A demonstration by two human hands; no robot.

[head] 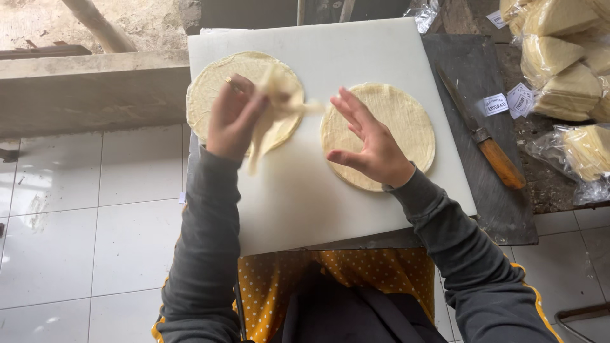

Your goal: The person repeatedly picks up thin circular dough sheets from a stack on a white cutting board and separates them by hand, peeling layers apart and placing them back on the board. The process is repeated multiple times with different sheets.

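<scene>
A thin sheet [274,105] is being peeled off the left stack [210,89], judged the step in hand. The sheet is pinched by the left hand [234,117], lifted and blurred, trailing toward 3 o'clock. The right hand [368,136] is held open, grasping nothing, hovering over the right stack [406,121]. Both stacks lie on the white board [356,51]. A clean lift without tearing is likely called for. A knife [483,136] lies at 3 o'clock.

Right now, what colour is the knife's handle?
Orange-brown, like wood; the knife handle shows best in the head view.
</scene>
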